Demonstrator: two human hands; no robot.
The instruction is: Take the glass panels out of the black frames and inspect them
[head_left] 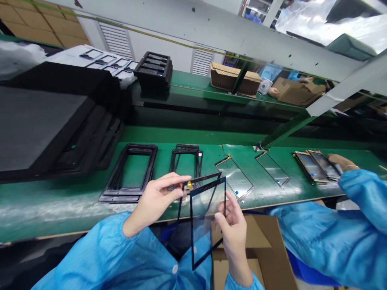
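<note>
In the head view my left hand [157,198] pinches a thin black rectangular frame [208,177] at its upper left corner. A small orange-yellow tab shows beside those fingertips. My right hand [232,221] grips a clear glass panel with a black border [203,227] by its right edge. The panel is tilted upright in front of the frame and overlaps it; I cannot tell whether they touch. Behind my left hand, on the green bench, lie a stack of black frames [152,165] and a second, smaller stack [199,161].
Two glass panels [237,177] [273,169] lie on the green bench [208,151]. At right, a co-worker's hand [343,162] touches stacked panels [311,165]. Black trays [39,125] are piled left. An open cardboard box [272,249] stands below the edge. A slanted post [286,131] rises behind.
</note>
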